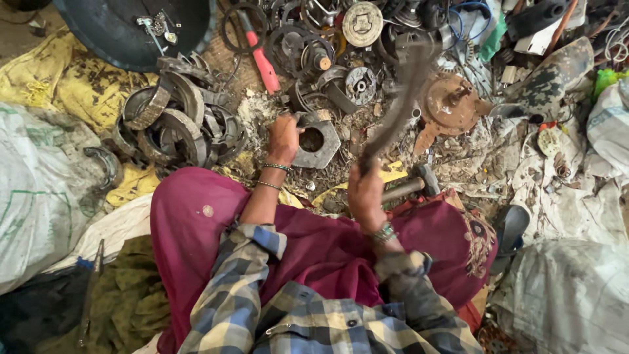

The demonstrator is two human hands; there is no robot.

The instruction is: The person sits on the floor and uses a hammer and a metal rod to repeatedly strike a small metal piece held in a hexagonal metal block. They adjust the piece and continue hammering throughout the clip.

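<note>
Plaid sleeves (pixel 308 314) at bottom centre. Left hand (pixel 283 137) clamps rim of hexagonal metal block (pixel 316 141), mid-frame: prob. heavy, stiff, gritty; grip by outer edge. Right hand (pixel 365 193) fisted round blurred dark bar (pixel 396 105), raised, centre-right.

**Soft, even daylight; one streak of motion blur**

The scene is evenly and fairly brightly lit by diffuse light, with no single source evident. Shadows are soft and shallow, pooling only among the piled metal parts (pixel 177 124) and in the dark lower left corner. No hard glare appears; the white sacks (pixel 570 295) at the right come close to washing out. The curved tool (pixel 396 108) raised in the right hand (pixel 365 193) is smeared by motion blur, while the left hand (pixel 284 139) stays sharp. Edges bend slightly from the wide lens.
</note>
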